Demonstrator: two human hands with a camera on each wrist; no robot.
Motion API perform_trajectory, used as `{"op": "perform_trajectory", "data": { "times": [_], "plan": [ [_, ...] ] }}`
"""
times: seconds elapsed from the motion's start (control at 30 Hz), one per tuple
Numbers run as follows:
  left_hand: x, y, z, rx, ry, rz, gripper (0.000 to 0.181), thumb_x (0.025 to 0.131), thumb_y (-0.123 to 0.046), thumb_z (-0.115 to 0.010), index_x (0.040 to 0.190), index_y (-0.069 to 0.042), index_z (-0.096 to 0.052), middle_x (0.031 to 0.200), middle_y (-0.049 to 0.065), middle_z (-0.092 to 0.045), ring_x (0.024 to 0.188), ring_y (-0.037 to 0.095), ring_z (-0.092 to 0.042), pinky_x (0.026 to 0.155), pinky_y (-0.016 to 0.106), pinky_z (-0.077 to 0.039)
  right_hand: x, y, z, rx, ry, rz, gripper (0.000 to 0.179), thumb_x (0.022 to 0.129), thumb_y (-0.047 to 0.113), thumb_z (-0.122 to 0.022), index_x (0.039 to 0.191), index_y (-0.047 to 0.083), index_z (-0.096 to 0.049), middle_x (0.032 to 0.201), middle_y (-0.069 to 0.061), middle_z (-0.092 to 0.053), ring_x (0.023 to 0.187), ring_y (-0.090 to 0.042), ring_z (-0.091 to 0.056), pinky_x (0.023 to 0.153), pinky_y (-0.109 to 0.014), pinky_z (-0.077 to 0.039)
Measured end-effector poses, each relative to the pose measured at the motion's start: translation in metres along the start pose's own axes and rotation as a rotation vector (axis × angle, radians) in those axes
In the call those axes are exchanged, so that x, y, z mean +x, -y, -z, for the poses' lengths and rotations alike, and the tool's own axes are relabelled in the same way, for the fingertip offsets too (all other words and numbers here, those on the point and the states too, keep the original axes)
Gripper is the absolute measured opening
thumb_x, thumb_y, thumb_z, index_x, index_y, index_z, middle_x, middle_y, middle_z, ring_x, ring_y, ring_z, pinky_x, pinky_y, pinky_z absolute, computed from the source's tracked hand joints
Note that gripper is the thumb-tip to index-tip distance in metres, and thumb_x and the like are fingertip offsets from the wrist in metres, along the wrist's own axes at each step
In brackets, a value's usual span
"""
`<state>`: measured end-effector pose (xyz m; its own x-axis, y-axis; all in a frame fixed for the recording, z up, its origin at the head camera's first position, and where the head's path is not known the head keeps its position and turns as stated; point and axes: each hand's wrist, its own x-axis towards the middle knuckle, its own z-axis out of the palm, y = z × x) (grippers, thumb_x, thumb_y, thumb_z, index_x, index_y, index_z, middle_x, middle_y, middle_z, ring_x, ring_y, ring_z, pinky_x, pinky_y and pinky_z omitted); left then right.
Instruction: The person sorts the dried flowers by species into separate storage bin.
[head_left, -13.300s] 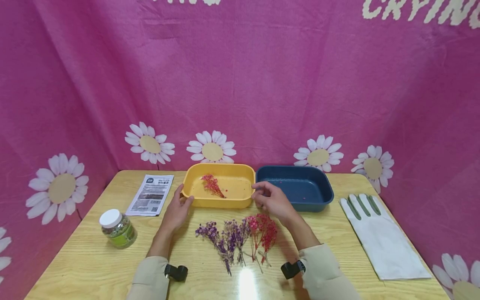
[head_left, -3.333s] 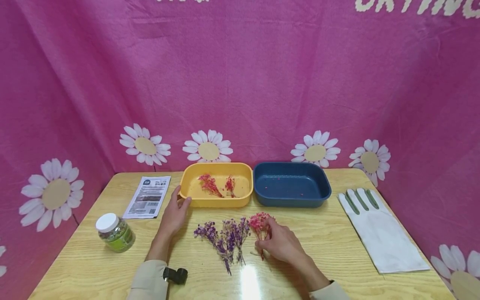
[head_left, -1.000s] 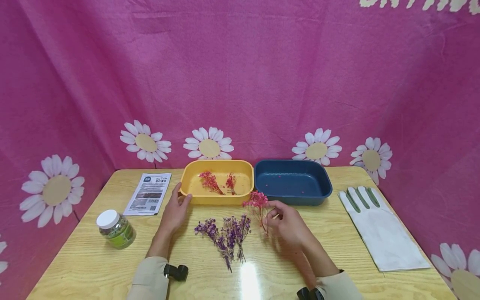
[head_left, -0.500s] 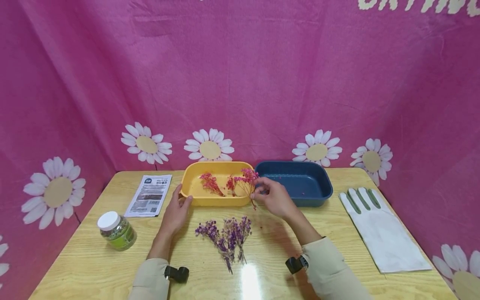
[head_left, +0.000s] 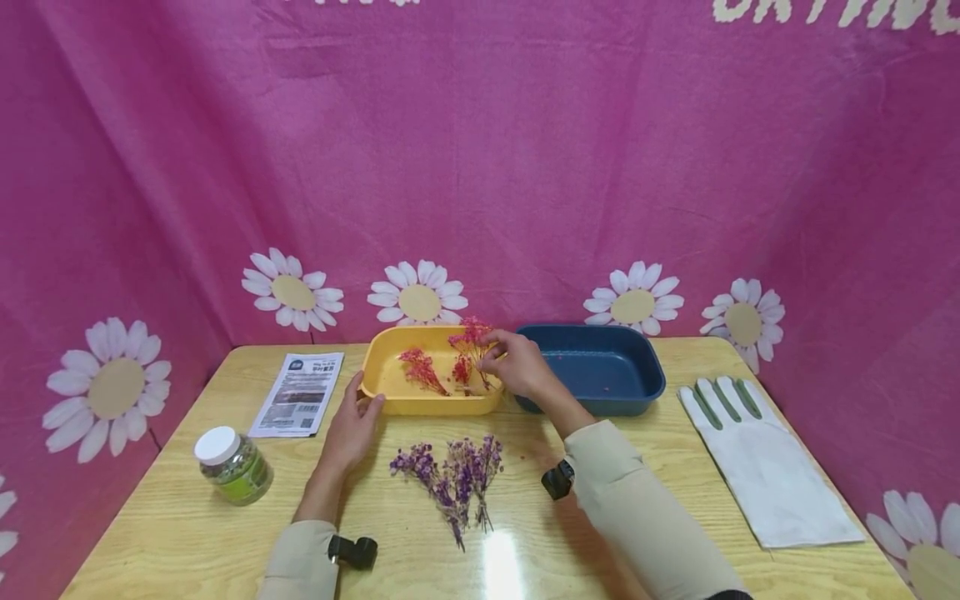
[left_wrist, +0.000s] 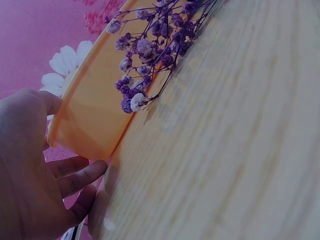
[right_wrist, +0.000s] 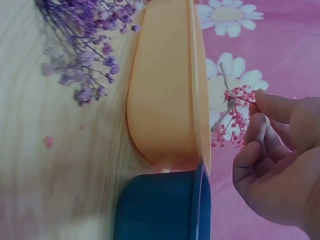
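My right hand [head_left: 517,364] pinches a small bunch of red dried flowers [head_left: 471,332] by its stems, above the right end of the yellow tray [head_left: 405,406]. In the right wrist view, thumb and fingertip meet on the thin stems, beyond the tray's rim. My left hand [head_left: 354,427] holds the tray's left end, thumb at the front corner and fingers along the side. Inside the tray lie two red sprigs, one a larger bunch [head_left: 422,369], the other partly behind the held flowers. Bunches of purple dried flowers [head_left: 453,483] lie on the table in front.
A dark blue tray [head_left: 600,404] stands right of the yellow one. Farther right lies a white and green glove [head_left: 765,467]. At the left are a printed packet [head_left: 297,394] and a white-lidded jar [head_left: 235,467]. A pink flowered cloth [head_left: 480,167] hangs behind the table.
The right hand picked the last red bunch off the table beside the purple ones and carried it up and left over the yellow tray. The left hand has stayed at the tray's left end.
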<state>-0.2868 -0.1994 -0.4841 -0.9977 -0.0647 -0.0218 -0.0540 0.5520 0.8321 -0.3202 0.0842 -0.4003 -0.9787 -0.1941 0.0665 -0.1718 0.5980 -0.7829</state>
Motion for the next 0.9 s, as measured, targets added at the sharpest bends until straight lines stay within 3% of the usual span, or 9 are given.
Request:
{"op": "perform_trajectory", "data": {
  "times": [0.17,0.37,0.6,0.9],
  "plan": [
    [-0.001,0.002,-0.001,-0.001,-0.002,0.001,0.069,0.102,-0.04,-0.043,0.157,-0.018,-0.007,0.152,0.025,-0.035,0.133,0.041,-0.045,0.111,0.056,-0.033,0.016,0.003,-0.006,0.003,-0.021,-0.013,0.037,0.091,0.02,-0.068,0.126,0.014,-0.06,0.099,-0.005,-0.071,0.082,-0.016,-0.066,0.068,-0.03,-0.052],
    [0.0,0.002,-0.002,0.003,-0.007,-0.008,0.069,0.102,-0.04,-0.043,0.157,-0.018,-0.008,0.151,0.025,-0.037,0.132,0.041,-0.047,0.111,0.055,-0.034,0.017,-0.002,-0.011,0.018,-0.03,-0.041,0.037,0.09,0.02,-0.069,0.125,0.014,-0.061,0.1,-0.005,-0.069,0.083,-0.016,-0.066,0.067,-0.028,-0.052],
    [-0.001,0.0,-0.001,-0.002,-0.006,-0.01,0.069,0.102,-0.039,-0.043,0.157,-0.017,-0.007,0.151,0.025,-0.036,0.133,0.04,-0.046,0.11,0.054,-0.036,0.003,-0.008,-0.01,0.073,-0.027,-0.022,0.033,0.092,0.025,-0.065,0.124,0.017,-0.061,0.099,-0.004,-0.067,0.082,-0.02,-0.066,0.06,-0.027,-0.049],
    [-0.001,0.0,-0.001,0.014,-0.01,0.0,0.068,0.102,-0.039,-0.042,0.157,-0.018,-0.008,0.153,0.025,-0.034,0.133,0.041,-0.045,0.112,0.054,-0.033,-0.028,-0.008,-0.013,0.053,-0.043,0.03,0.03,0.091,0.023,-0.066,0.12,0.016,-0.064,0.091,0.0,-0.066,0.072,-0.013,-0.058,0.056,-0.027,-0.044]
  ]
}}
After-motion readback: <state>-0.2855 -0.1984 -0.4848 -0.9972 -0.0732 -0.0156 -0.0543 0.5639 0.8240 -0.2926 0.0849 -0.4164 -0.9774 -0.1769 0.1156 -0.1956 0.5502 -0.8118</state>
